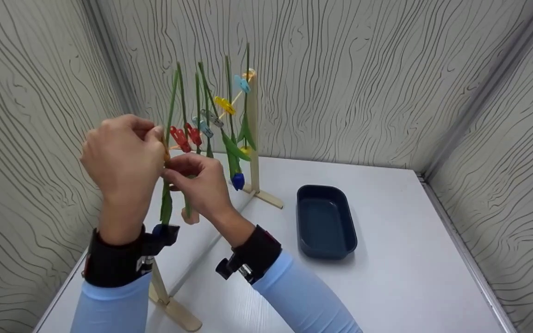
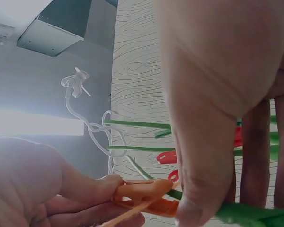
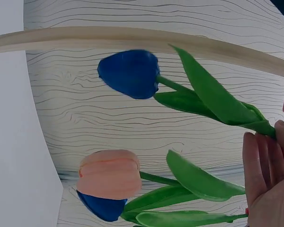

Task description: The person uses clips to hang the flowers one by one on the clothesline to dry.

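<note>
My left hand (image 1: 123,157) pinches the orange clothespin (image 2: 146,191) by its handle ends, on a thin orange cord (image 2: 125,216). Just below, my right hand (image 1: 201,182) pinches the stem of an upside-down blue tulip (image 3: 130,73) near its green leaves (image 3: 217,101). This tulip's stem (image 1: 172,101) rises past the clothespin, cut end up; in the head view its bloom is mostly behind my left wrist strap. Beside it on the cord are red clothespins (image 1: 181,138). A peach tulip (image 3: 109,172) hangs close by, with another blue bloom (image 3: 102,205) partly behind it.
The cord runs to a wooden post (image 1: 254,138) with a flat foot (image 1: 269,199). Along it, yellow (image 1: 225,105), grey (image 1: 212,119) and light blue (image 1: 242,84) clothespins hold more hanging tulips. A dark blue dish (image 1: 326,226) stands on the white table (image 1: 396,259), right of the rack.
</note>
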Demonstrator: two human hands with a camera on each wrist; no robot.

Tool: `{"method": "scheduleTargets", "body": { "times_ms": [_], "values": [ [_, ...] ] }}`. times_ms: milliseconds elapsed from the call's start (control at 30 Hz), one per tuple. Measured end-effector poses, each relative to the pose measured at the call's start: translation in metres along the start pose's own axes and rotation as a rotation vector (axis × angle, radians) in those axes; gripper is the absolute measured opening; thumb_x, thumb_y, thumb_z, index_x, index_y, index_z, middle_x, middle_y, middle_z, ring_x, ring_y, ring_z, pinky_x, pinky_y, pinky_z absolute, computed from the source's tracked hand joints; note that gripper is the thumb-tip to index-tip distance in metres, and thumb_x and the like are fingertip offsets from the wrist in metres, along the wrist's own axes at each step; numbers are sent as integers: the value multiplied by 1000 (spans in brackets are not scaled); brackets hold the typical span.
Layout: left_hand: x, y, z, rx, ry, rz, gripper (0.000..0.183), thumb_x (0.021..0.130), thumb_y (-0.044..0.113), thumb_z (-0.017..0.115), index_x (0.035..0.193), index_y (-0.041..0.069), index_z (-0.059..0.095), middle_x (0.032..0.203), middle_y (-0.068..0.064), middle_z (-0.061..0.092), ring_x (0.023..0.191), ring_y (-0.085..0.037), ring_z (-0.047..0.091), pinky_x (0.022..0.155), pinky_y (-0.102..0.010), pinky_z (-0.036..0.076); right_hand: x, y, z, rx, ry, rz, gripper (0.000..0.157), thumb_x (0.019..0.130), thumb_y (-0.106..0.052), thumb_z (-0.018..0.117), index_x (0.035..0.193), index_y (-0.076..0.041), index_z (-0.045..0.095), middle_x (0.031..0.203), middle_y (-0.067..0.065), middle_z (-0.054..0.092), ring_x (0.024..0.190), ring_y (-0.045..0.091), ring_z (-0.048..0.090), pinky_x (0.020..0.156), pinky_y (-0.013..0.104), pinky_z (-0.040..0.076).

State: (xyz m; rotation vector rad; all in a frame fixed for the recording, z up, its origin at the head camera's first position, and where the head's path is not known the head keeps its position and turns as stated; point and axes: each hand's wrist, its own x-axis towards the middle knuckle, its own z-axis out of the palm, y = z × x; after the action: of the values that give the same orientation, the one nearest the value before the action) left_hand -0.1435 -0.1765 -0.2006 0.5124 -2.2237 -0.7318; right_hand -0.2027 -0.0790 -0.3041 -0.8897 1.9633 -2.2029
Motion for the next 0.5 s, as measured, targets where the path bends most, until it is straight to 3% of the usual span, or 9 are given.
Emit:
{"method": "scheduleTargets", "body": {
  "times_ms": [267,333,433,500],
  "values": [
    [-4,-1,-7,32,-115,-6,30,102,27,76,118,4,83,112,-18,84,106,-46,74,88,-59,54,-1,0,1,3,-11,-4,19,99,-4,78,116,2,78,110,23,80,85,1,73,81,30,68],
    [-5,-1,-9,27,-154,3,32,103,27,74,121,2,81,117,-19,83,114,-47,71,98,-60,53,-1,1,0,-12,-13,-6,18,99,-4,78,116,2,79,111,23,80,86,0,72,82,29,68],
    [-7,-2,-11,22,-186,33,34,104,24,72,126,-2,78,121,-22,82,121,-49,69,124,-60,41,-1,2,-3,-60,-12,-15,19,99,-7,79,117,-1,79,112,19,81,89,1,72,84,26,67],
    [-9,-2,-11,26,-185,56,36,104,24,71,128,-3,76,123,-24,80,125,-50,68,136,-62,23,0,3,-5,-116,-11,-24,20,99,-10,80,118,-3,79,112,15,82,91,1,73,86,23,65]
  ]
}}
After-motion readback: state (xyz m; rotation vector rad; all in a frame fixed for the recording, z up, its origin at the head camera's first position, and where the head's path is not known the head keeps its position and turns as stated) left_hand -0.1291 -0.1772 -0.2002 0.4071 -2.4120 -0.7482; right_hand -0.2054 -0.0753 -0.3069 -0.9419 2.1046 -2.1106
